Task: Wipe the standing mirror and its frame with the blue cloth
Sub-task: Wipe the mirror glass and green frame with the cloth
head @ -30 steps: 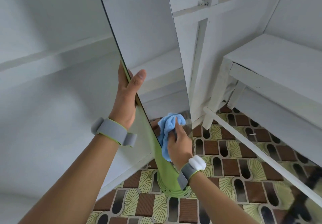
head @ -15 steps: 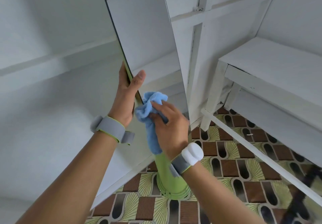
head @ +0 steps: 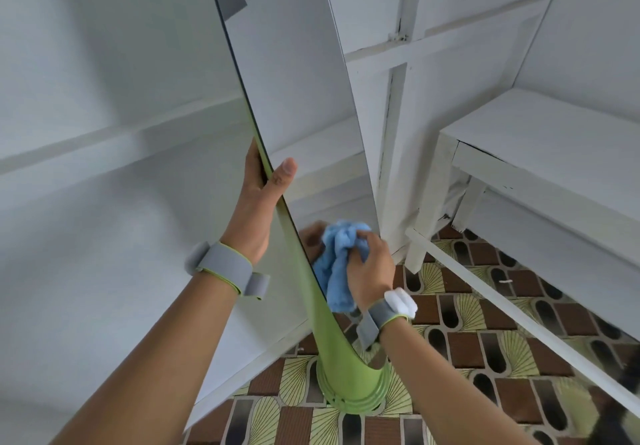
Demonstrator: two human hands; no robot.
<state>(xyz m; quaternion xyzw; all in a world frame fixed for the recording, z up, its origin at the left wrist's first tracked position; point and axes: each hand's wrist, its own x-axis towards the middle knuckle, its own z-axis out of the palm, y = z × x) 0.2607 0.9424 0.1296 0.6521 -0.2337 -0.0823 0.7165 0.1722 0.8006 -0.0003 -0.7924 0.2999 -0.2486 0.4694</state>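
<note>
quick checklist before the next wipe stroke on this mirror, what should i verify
1. Left hand steadies the mirror's edge, thumb on the front, fingers behind: ok.
2. Right hand has a closed grip on the blue cloth: ok.
3. Cloth pressed to the mirror glass, low near the green frame: ok.
4. Round green base sits on the patterned floor: ok, though whether it sits fully flat, cannot tell.
5. Upper glass already clean: cannot tell.
6. Room to sweep right without hitting the white bench: ok, likely.
</note>
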